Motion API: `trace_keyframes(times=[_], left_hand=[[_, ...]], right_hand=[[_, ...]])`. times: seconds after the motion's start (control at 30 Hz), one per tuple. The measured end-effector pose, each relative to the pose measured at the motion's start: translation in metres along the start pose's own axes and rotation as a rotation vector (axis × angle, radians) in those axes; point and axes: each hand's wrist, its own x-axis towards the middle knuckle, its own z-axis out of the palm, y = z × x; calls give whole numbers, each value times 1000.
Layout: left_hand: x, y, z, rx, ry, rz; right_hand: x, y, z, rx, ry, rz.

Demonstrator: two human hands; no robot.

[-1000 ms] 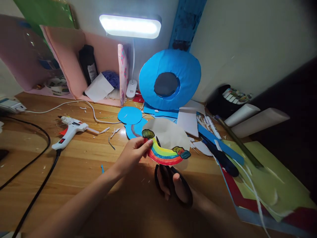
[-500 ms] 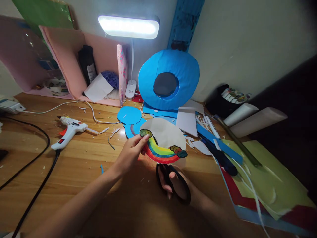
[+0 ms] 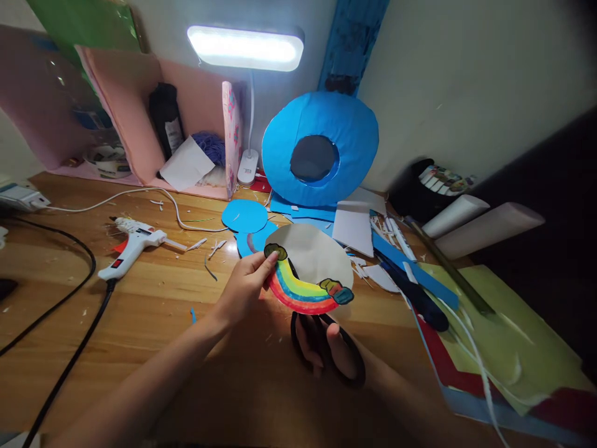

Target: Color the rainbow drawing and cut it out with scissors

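My left hand (image 3: 245, 283) pinches the left end of a paper rainbow (image 3: 298, 295), drawn in red, blue, green and yellow with a cloud at each end. A round white part of the same paper (image 3: 321, 249) spreads above the coloured arc. My right hand (image 3: 338, 345) is in the handle loops of the black scissors (image 3: 357, 361), just below the paper. The blades lie mostly behind the paper, with a dark sliver showing by the arc's inner edge. The handles are spread apart.
A white glue gun (image 3: 133, 249) with a black cord lies at left. Behind the paper are blue discs (image 3: 245, 216) and a large blue ring (image 3: 280, 143) leaning on the wall. Paper scraps, a blue strip (image 3: 420, 274) and yellow sheets (image 3: 513, 336) lie at right. A lamp (image 3: 247, 48) shines above.
The scissor handles have spread wider apart in my right hand. The rainbow paper has tipped slightly and sits a little lower, still in my left hand.
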Motion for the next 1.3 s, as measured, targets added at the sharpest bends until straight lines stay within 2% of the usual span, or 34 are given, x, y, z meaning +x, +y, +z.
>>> trace_keyframes(times=[0.27, 0.47, 0.73, 0.83, 1.0, 1.3], left_hand=[[-1, 2, -1, 82, 23, 32], [0, 1, 1, 148, 34, 68], [-4, 2, 3, 252, 23, 157], [-4, 3, 3, 231, -7, 150], [-3, 5, 3, 150, -63, 118], [-3, 6, 3, 96, -60, 89]], right_hand=[[0, -6, 4, -34, 15, 10], [0, -9, 7, 39, 27, 17], [-1, 20, 10, 156, 74, -11], [-2, 16, 10, 148, 64, -10], [-5, 5, 8, -4, 112, -4], [-5, 12, 7, 35, 113, 21]])
